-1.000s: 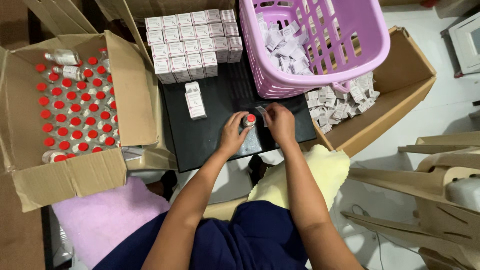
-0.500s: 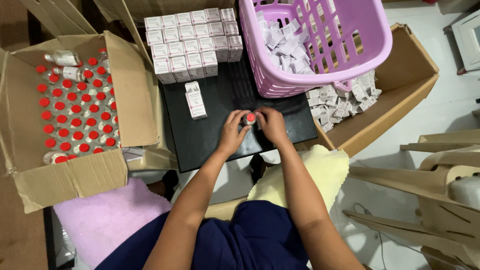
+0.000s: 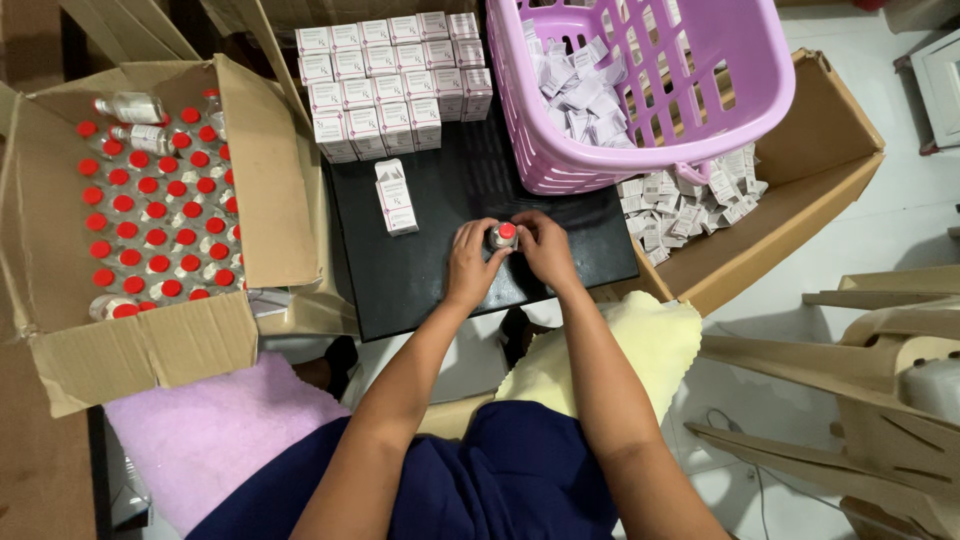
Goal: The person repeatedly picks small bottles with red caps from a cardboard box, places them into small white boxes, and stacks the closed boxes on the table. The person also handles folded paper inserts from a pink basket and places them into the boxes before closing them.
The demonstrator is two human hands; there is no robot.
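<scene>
The vial shows only its red cap and a sliver of glass, because the left hand and right hand close round its body, so its label and whatever lies between the fingers cannot be made out. The basket is cut off by the top edge and hides part of the black board and the far end of the right carton. The print on the small boxes is too small to tell, and the left carton flap covers the nearest vials.

Bare forearms, dark navy garment
</scene>
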